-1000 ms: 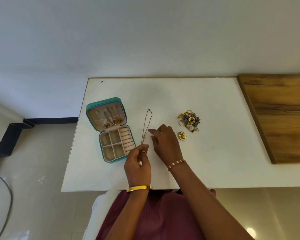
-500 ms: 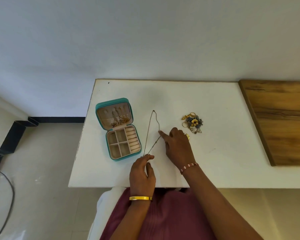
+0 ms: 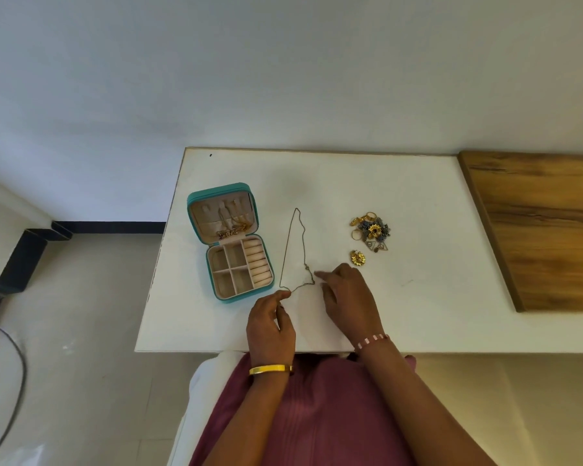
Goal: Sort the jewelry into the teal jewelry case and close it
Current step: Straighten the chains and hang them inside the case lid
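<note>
White table (image 3: 418,297) against a pale wall (image 3: 283,62); wooden board (image 3: 546,230) (right side), tiled floor (image 3: 81,331)

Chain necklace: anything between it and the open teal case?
Nothing visible. The chain necklace lies on bare white table just right of the teal jewelry case, whose lid is open. The left hand pinches its near end; the right hand touches it.

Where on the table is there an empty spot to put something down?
Bare white table top lies between the heap of gold and blue jewelry and the brown wooden board, and along the far edge behind the open teal jewelry case. It is crowded in the middle, where both hands work the thin chain necklace.
</note>
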`<state>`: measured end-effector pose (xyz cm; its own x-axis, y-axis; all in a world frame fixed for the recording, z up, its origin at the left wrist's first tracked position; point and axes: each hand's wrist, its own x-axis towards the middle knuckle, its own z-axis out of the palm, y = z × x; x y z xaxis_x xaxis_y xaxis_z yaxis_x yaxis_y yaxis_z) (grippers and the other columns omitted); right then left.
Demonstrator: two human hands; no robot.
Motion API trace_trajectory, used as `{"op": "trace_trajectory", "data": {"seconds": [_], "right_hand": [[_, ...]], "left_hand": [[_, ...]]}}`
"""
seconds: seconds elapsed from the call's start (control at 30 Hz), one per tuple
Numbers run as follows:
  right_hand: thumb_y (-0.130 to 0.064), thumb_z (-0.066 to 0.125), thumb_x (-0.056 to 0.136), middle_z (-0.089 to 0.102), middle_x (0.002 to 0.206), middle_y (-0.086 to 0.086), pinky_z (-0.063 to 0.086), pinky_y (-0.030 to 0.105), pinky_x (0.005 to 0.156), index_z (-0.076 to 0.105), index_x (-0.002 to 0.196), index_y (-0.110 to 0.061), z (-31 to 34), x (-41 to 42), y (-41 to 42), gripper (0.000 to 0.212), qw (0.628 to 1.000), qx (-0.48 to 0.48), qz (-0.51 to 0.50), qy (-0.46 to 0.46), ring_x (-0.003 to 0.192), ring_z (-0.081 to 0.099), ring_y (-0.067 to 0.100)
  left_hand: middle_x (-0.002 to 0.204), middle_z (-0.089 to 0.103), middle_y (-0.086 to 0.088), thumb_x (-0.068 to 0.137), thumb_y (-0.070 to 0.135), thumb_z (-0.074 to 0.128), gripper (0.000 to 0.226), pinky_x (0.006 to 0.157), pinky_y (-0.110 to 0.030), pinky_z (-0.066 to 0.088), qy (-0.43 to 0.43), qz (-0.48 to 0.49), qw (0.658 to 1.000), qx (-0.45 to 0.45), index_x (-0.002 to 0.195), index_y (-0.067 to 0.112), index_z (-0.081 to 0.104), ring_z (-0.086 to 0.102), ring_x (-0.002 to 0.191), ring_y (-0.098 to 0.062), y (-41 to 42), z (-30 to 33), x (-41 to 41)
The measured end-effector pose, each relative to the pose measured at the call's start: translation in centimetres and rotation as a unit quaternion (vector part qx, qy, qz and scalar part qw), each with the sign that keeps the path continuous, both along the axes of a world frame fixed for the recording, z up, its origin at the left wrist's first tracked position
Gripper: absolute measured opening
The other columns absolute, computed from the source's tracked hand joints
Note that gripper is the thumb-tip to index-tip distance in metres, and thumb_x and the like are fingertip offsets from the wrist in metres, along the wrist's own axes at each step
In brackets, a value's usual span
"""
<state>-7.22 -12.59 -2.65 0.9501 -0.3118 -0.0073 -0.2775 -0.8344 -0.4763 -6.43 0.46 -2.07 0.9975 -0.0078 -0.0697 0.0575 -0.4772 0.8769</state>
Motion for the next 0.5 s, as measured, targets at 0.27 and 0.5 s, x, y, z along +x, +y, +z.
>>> {"op": "trace_trajectory", "data": {"seconds": [0.27,0.5], "right_hand": [[-0.016,0.055,0.09,0.057,0.102,0.017,0.038,0.028,0.068,0.063,0.098,0.003,0.3,5.1,1.6,0.021,0.999,-0.031,-0.036,0.027,0.098,0.052,0.029],[0.003,0.086,0.039,0.058,0.057,0.01,0.04,0.021,0.04,0.061,0.061,-0.004,-0.7,4.5,2.2,0.034,0.984,-0.177,-0.004,-0.022,0.048,0.055,0.022]], "left_hand": [[0.124,0.059,-0.009,0.085,-0.006,0.045,0.04,0.101,-0.017,0.026,0.003,-0.104,0.988,0.11,0.12,0.008,0.056,0.05,0.118,-0.024,0.1,-1.3,0.3],[0.115,0.063,-0.01,0.083,-0.007,0.047,0.036,0.094,-0.019,0.032,0.009,-0.087,0.992,0.092,0.115,0.007,0.06,0.053,0.11,-0.025,0.4,-1.0,0.2]]}}
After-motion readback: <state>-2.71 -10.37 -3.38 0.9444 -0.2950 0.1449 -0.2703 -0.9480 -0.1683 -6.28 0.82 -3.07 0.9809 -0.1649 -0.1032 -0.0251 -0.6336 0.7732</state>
